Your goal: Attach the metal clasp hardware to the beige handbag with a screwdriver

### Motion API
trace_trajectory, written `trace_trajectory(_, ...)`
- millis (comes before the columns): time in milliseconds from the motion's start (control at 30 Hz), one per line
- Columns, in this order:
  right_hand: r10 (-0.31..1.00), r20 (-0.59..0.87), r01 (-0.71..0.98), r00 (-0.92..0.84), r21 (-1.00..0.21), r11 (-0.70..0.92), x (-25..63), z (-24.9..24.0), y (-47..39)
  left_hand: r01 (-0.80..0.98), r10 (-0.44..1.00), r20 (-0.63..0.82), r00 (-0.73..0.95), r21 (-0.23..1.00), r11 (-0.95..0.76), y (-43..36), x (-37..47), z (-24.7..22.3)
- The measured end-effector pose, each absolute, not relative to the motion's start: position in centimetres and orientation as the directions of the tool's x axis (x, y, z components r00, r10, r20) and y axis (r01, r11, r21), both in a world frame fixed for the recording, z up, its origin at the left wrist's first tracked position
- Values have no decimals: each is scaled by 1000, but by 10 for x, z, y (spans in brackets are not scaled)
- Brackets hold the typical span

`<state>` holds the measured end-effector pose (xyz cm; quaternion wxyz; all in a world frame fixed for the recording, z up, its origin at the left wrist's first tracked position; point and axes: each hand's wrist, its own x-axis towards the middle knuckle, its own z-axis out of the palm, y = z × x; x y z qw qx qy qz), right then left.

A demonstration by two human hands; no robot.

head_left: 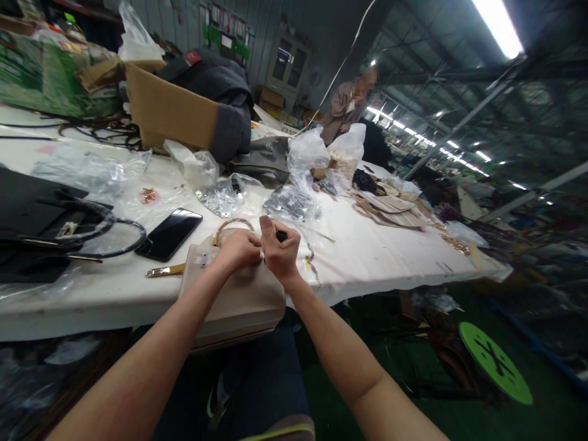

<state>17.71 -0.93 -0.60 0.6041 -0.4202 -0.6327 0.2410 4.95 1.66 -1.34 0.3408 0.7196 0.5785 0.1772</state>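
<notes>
A beige handbag [239, 300] lies at the table's front edge, partly over my lap, its curved handle [232, 222] pointing away from me. My left hand [239, 250] is closed on the bag's upper edge, with the fingertips pressed near a metal fitting. Beside it, my right hand [280, 250] is wrapped round a dark-tipped tool, mostly hidden in the fist, so its kind cannot be made out. The hands almost touch. A strap with a gold end [165, 270] sticks out to the bag's left.
A black phone [171, 234] and a black handbag [41, 226] lie to the left. Behind stand a cardboard box [169, 110] and several plastic bags [294, 202]. Beige pieces [390, 208] are stacked at right. A person [344, 107] is farther back; a green stool [495, 362] is below right.
</notes>
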Motion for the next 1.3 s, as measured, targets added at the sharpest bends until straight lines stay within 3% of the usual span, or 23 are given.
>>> trace_trajectory(133,900,403,-21,165,-911,412,184,5,4,693,956,-165,243,719,-52,14,51,-12)
trace_trajectory(300,952,284,-271,118,-913,306,191,22,1,657,960,-154,233,753,-39,13,51,-12)
trace_trajectory(667,990,138,-251,-5,-959,133,177,14,27,643,963,-152,222,765,-28,13,51,-17)
trace_trajectory(967,950,-277,-273,-141,-912,-306,185,8,70,711,961,-132,245,699,-85,13,48,-18)
trace_trajectory(1033,953,-240,-300,-186,-910,-287,189,13,66,690,961,-100,257,716,-109,13,48,-19)
trace_trajectory(1167,993,108,-395,-46,-915,82,194,20,39,656,965,-91,246,749,-97,13,48,-21)
trace_trajectory(1300,964,264,-246,16,-934,260,192,18,16,663,969,-99,227,744,-80,13,49,-21)
